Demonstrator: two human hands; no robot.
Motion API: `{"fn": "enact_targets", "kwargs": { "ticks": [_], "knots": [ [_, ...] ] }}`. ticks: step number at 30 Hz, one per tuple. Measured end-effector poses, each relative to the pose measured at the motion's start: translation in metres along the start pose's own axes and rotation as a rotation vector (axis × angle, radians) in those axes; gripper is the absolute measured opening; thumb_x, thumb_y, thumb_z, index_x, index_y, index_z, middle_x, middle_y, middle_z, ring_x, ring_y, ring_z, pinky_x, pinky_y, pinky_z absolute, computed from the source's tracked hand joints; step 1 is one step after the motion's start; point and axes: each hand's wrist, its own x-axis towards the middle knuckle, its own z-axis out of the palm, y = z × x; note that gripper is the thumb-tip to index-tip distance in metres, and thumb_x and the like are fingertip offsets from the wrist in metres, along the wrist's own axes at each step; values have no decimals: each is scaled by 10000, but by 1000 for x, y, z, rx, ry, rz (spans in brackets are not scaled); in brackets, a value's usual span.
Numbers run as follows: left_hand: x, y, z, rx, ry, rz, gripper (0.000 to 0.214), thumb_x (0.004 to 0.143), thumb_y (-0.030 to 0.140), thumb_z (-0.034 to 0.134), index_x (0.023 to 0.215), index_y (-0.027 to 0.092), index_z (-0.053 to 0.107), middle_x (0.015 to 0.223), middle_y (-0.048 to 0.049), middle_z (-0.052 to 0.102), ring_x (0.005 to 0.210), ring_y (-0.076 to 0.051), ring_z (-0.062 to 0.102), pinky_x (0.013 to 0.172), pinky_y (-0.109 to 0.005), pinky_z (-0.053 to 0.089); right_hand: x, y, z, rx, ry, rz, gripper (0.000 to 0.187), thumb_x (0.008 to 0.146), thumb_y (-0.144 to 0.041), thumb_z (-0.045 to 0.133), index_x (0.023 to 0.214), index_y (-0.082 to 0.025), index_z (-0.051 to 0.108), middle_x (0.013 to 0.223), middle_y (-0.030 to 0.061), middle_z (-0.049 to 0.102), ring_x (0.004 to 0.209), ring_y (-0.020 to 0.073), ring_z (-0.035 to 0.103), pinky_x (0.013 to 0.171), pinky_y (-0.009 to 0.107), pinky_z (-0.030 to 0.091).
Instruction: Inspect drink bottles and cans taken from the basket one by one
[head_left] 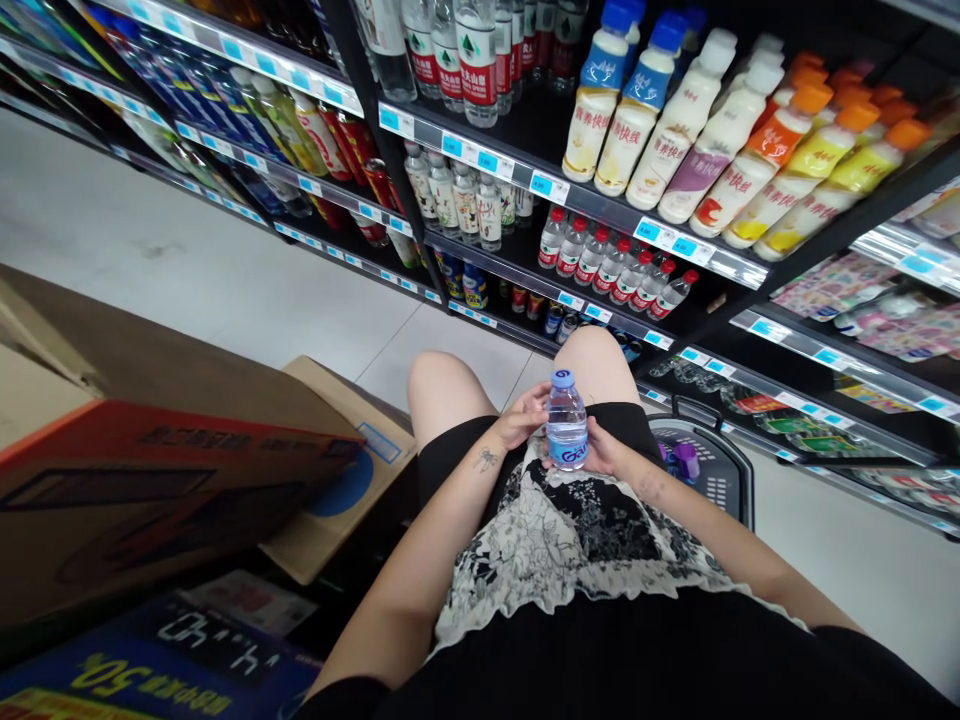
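My left hand (525, 412) curls its fingers against the left side of a small water bottle (566, 428). My right hand (609, 452) cups its lower right side, so both hands grip it. The bottle stands upright with its blue cap on, in the middle of the frame, over my lap and just short of my knees. Right of centre a shopping basket (712, 485) sits on the floor. Cardboard boxes (172, 470) fill the left. Shelves (570, 195) of drinks run across the top.
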Motion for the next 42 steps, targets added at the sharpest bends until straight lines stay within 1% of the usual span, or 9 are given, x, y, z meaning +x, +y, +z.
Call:
{"fn": "enact_targets", "kwargs": {
  "ticks": [5,9,13,15,19,23,32,38,42],
  "knots": [
    [1,0,-2,85,111,107,463,690,330,825,1095,191,651,1036,-56,704,957,-201,661,882,-303,483,-1,-6,9,81,62,-17,598,828,-630,625,1179,-150,559,1147,156,661,1152,310,610,1016,547,463],
    [5,-7,-3,226,226,165,589,651,312,864,1171,181,620,1135,-75,696,1065,-239,639,1006,-366,440,-1,-13,18,153,81,-42,480,861,-483,632,1221,-177,541,1188,131,649,1134,280,611,1020,522,471],
    [14,-15,-5,186,476,67,509,594,325,888,1005,169,632,904,-45,715,804,-208,672,858,-377,505,-2,-16,23,171,81,-66,467,856,-358,638,1291,-240,514,1238,84,626,1116,238,610,1039,488,460],
    [17,-14,-6,116,532,45,444,604,331,869,938,158,633,812,-31,700,711,-184,658,776,-354,516,-3,-16,22,183,86,-73,503,837,-332,655,1314,-262,510,1269,66,610,1111,230,610,1040,474,460],
    [14,-6,-4,-51,476,112,489,576,267,834,1006,153,629,889,-37,716,825,-197,685,781,-326,527,-4,-17,20,182,106,-96,450,865,-347,659,1292,-279,533,1321,47,584,1115,230,609,999,451,492],
    [6,-2,0,-160,326,149,535,569,261,792,1061,170,602,917,-35,716,871,-211,690,781,-330,542,-1,-17,20,166,129,-14,320,893,-400,663,1140,-210,590,1164,72,670,1039,219,643,968,423,514],
    [6,-8,3,-164,62,130,551,563,242,751,1096,174,629,904,-47,714,904,-233,683,785,-319,522,4,-13,24,81,46,51,397,949,-472,577,1189,-156,579,1146,117,687,1100,237,646,1026,442,493],
    [11,-12,0,-104,62,66,482,590,368,728,1006,131,669,995,-111,723,954,-267,675,856,-355,513,1,-3,6,55,120,3,473,854,-463,726,1163,-137,579,1121,138,695,1054,260,670,974,490,531],
    [16,-13,0,-14,204,84,443,628,409,711,970,132,662,945,-93,723,944,-275,672,900,-398,488,-2,-1,2,85,210,-14,627,749,-547,798,1182,-156,567,1123,133,696,1005,280,686,904,516,569]
  ]
}}
